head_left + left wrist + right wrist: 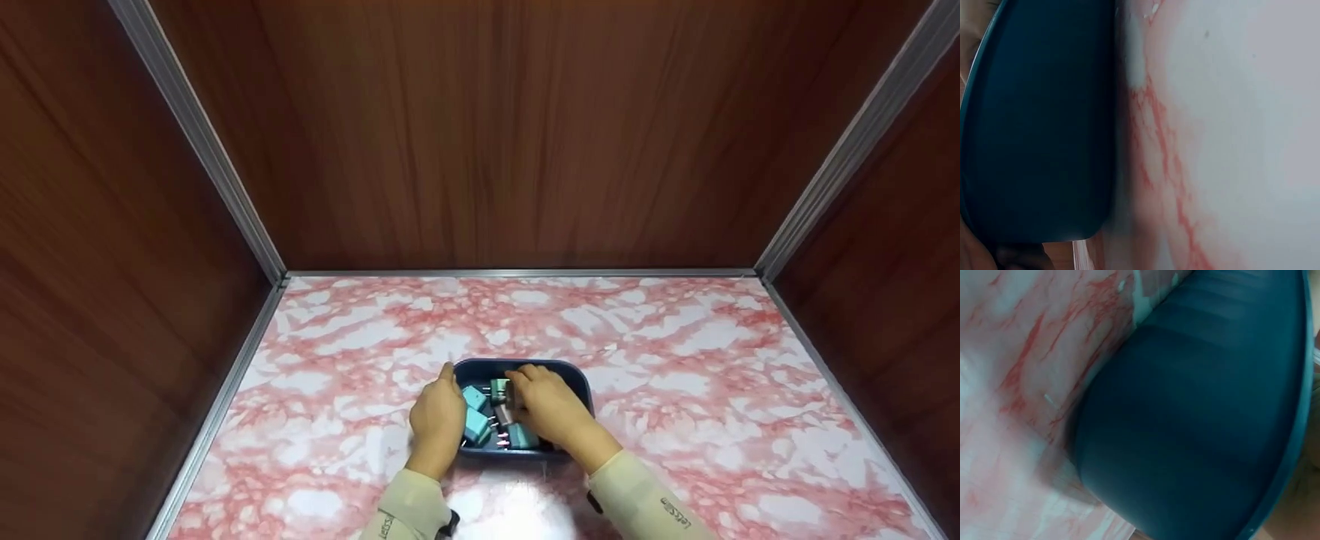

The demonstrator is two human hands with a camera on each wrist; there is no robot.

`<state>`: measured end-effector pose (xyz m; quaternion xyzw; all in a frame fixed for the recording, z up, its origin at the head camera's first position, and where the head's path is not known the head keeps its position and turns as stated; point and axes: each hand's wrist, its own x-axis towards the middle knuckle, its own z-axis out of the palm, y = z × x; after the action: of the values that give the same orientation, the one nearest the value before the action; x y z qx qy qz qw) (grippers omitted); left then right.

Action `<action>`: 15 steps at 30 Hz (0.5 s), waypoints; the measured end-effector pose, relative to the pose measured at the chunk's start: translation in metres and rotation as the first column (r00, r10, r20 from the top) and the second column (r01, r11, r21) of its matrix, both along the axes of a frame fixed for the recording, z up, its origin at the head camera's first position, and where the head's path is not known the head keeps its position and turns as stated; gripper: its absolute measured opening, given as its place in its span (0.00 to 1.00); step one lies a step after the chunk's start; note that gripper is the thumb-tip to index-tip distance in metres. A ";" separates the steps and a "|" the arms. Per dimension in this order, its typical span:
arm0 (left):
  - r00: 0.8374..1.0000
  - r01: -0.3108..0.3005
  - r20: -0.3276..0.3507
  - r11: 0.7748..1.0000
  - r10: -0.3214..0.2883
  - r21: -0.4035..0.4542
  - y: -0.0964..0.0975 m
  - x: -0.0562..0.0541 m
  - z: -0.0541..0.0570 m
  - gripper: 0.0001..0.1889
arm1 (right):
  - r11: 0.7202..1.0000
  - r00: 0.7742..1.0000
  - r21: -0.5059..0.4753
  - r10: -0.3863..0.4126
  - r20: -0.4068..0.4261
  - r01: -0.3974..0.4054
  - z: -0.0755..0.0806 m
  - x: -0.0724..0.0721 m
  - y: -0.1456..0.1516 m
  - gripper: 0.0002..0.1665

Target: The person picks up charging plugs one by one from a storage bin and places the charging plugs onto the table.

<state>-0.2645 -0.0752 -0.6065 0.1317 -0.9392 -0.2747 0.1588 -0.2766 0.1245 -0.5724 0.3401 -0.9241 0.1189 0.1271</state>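
Blue bin point(487, 368) lay on the surface point(675, 360) at mid-width, well off the back edge, long axis parallel to it. Inside, a turquoise adapter's point(476, 424) prongs pointed right. Left hand point(437, 412) covered the left rim, one finger straight; right hand point(550, 403) reached in, fingers bent. Grips: cannot tell.

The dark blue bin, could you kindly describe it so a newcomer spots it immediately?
On the red-and-white tabletop, follow the pale sleeves to the left hand and right hand. There sits the dark blue bin, the only open container.
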 end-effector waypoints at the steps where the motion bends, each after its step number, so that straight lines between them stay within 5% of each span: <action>1: 1.000 0.000 -0.009 1.000 0.000 -0.004 0.001 -0.001 0.000 0.17 | 1.000 1.000 0.002 -0.002 -0.015 0.002 -0.001 0.000 0.000 0.33; 15: 0.999 0.011 0.035 1.000 -0.012 0.012 0.000 -0.004 0.005 0.18 | 0.999 0.998 -0.023 -0.046 0.041 0.047 -0.006 -0.008 0.000 0.23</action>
<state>-0.2683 -0.0749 -0.6020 0.1319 -0.9409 -0.2788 0.1399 -0.2850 0.1245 -0.5786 0.3145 -0.9327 0.1336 0.1152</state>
